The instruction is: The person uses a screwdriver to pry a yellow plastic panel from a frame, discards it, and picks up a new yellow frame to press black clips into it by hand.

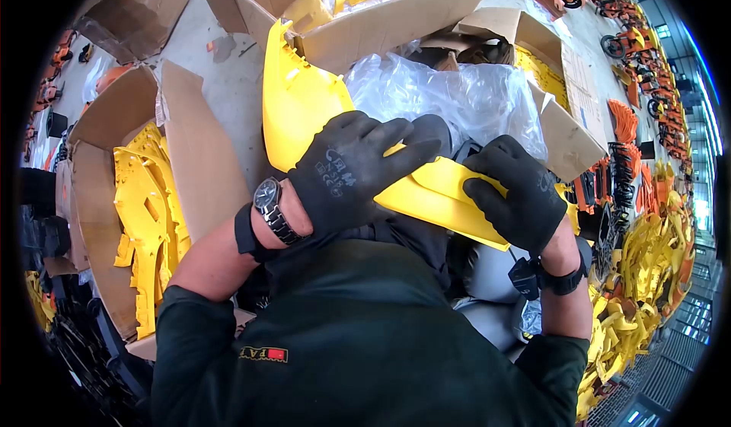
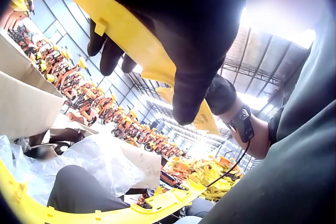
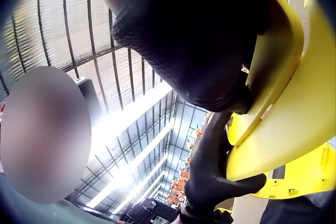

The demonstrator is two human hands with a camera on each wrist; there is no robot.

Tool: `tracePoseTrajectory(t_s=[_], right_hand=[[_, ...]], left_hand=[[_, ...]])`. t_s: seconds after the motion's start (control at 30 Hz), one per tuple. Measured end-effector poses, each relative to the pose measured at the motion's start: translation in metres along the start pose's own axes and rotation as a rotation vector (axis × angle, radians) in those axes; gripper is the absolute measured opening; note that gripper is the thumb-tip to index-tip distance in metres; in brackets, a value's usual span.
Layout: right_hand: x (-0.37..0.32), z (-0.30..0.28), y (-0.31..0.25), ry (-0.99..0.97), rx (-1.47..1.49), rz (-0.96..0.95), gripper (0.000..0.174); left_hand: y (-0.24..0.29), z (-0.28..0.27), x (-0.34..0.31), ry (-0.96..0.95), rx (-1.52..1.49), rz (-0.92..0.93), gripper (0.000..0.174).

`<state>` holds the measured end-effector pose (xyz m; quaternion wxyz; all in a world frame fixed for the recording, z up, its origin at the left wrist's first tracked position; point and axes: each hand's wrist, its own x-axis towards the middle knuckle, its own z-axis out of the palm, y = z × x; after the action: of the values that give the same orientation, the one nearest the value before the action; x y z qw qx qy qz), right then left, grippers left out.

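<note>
A glossy yellow curved plastic panel (image 1: 297, 107) lies across the person's lap, its long end reaching forward past the left hand. In its black glove, the left hand (image 1: 354, 170) grips the yellow plastic near the middle, fingers spread over the top. The gloved right hand (image 1: 521, 199) pinches a yellow strip-like section (image 1: 445, 180) farther right, with the thumb on its upper face. In the right wrist view, a seam runs between this section and a broader yellow face (image 3: 294, 124). Small tabs line the panel's edge (image 2: 100, 214) in the left wrist view. Palms hide part of the plastic.
An open cardboard box (image 1: 202, 122) at left holds yellow panels (image 1: 148, 206). Ahead stands another box (image 1: 396, 20) with a wrapped yellow part. Clear plastic wrap (image 1: 457, 100) lies just beyond the hands. A pile of yellow parts (image 1: 632, 297) spreads at right.
</note>
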<state>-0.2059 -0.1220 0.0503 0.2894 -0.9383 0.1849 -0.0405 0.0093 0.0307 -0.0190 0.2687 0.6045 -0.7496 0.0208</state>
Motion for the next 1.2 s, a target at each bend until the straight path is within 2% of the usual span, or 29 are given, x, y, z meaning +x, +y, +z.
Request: tracePoseTrajectory(t_s=[0.17, 0.27, 0.33, 0.37, 0.43, 0.47, 0.5, 0.57, 0.6, 0.63, 0.67, 0.7, 0.73, 0.77, 0.8, 0.87, 0.9, 1.1, 1.17, 1.2], right_hand=[[0.003, 0.004, -0.001, 0.002, -0.103, 0.002, 0.018], [0.006, 0.003, 0.0, -0.109, -0.199, 0.024, 0.015], [0.011, 0.001, 0.004, -0.12, -0.45, -0.223, 0.017], [0.013, 0.0, 0.009, -0.121, -0.451, -0.223, 0.017], [0.017, 0.001, 0.019, -0.196, -0.074, -0.164, 0.021], [0.018, 0.002, 0.02, -0.273, 0.092, -0.009, 0.024], [0.021, 0.002, 0.02, -0.269, 0.091, -0.003, 0.024], [0.028, -0.001, 0.019, -0.445, 0.191, 0.112, 0.028], [0.029, 0.011, 0.031, -0.451, 0.357, 0.04, 0.034], [0.031, 0.011, 0.028, -0.497, 0.276, 0.06, 0.043], [0.034, 0.02, 0.039, -0.559, 0.287, 0.044, 0.049], [0.039, 0.019, 0.036, -0.663, 0.249, 0.148, 0.056], [0.04, 0.016, 0.028, -0.678, 0.191, 0.212, 0.062], [0.044, 0.023, 0.036, -0.714, 0.278, 0.172, 0.065], [0.046, 0.029, 0.043, -0.713, 0.273, 0.103, 0.062], [0.043, 0.011, 0.013, -0.713, 0.199, 0.248, 0.057], [0.042, 0.011, 0.008, -0.698, 0.125, 0.227, 0.056], [0.037, 0.01, 0.0, -0.671, 0.098, 0.23, 0.056], [0.039, -0.008, -0.006, -0.752, -0.125, 0.179, 0.056], [0.033, -0.015, 0.005, -0.654, -0.13, 0.074, 0.057]], left_hand=[[0.001, 0.005, -0.005, -0.016, 0.026, 0.053, 0.09], [0.004, 0.009, -0.008, -0.062, 0.07, 0.088, 0.091], [0.005, 0.01, -0.01, -0.082, 0.101, 0.095, 0.091], [0.005, 0.011, -0.011, -0.06, 0.092, 0.095, 0.089], [0.005, 0.01, -0.014, -0.039, 0.078, 0.095, 0.087], [0.005, 0.005, -0.014, -0.062, 0.088, 0.1, 0.082], [0.004, 0.003, -0.014, -0.081, 0.1, 0.11, 0.077], [0.0, 0.003, -0.017, -0.069, 0.107, 0.145, 0.073], [0.0, 0.005, -0.017, -0.055, 0.108, 0.179, 0.069], [0.0, 0.002, -0.015, -0.003, 0.04, 0.175, 0.054], [0.001, -0.001, -0.014, -0.021, 0.006, 0.167, 0.056], [0.003, 0.0, -0.014, -0.024, 0.041, 0.163, 0.06], [0.006, -0.005, -0.01, -0.047, 0.066, 0.183, 0.061], [0.009, 0.001, -0.012, -0.033, -0.016, 0.124, 0.054], [0.014, 0.0, -0.008, -0.044, -0.043, 0.105, 0.052], [0.018, 0.002, -0.003, -0.024, 0.001, 0.103, 0.053], [0.023, -0.004, 0.0, -0.041, -0.004, 0.082, 0.054], [0.016, 0.0, -0.003, -0.018, 0.041, 0.158, 0.054], [0.015, 0.002, -0.003, -0.024, 0.028, 0.141, 0.054], [0.016, -0.001, -0.002, -0.009, 0.026, 0.132, 0.055]])
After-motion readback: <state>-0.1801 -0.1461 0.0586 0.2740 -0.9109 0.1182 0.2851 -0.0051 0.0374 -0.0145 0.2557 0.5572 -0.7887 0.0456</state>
